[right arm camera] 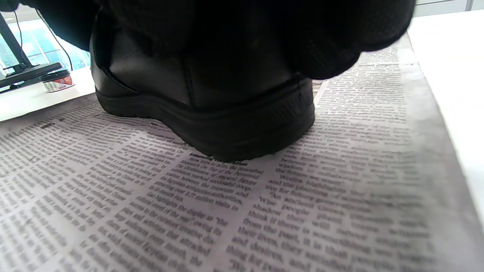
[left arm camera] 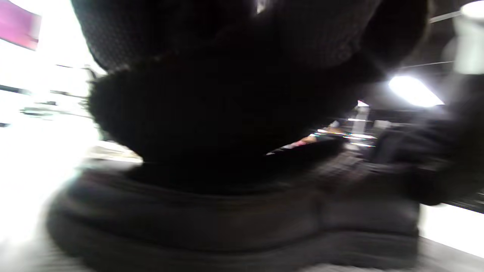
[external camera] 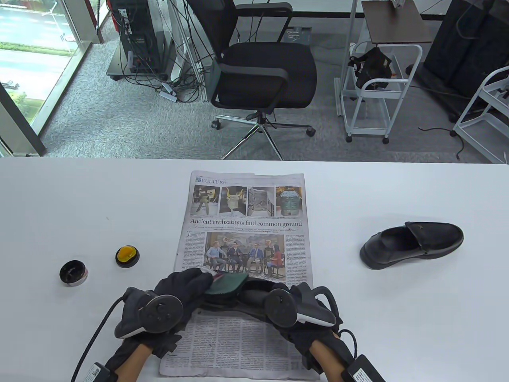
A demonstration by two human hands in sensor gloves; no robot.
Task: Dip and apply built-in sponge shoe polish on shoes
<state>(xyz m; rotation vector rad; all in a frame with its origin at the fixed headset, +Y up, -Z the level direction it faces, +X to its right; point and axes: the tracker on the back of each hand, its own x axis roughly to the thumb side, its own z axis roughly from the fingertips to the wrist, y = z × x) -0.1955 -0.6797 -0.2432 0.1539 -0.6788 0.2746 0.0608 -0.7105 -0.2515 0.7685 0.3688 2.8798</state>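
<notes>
A black shoe [external camera: 254,293] stands on the newspaper [external camera: 246,207] near the table's front edge, between both hands. My left hand [external camera: 191,284] curls round a green pad [external camera: 226,283] and holds it against the shoe's front part. My right hand [external camera: 290,292] grips the shoe's heel end; in the right wrist view its fingers [right arm camera: 264,34] lie over the top of the heel [right arm camera: 211,113]. The left wrist view is blurred, showing only dark glove [left arm camera: 227,37] over the shoe [left arm camera: 227,219]. The open polish tin [external camera: 73,272] and its lid with a yellow sponge [external camera: 127,256] sit to the left.
A second black shoe [external camera: 413,244] lies on the bare white table to the right of the newspaper. The polish tin [right arm camera: 56,81] also shows beyond the paper's edge in the right wrist view. An office chair [external camera: 262,67] and white carts stand past the table's far edge.
</notes>
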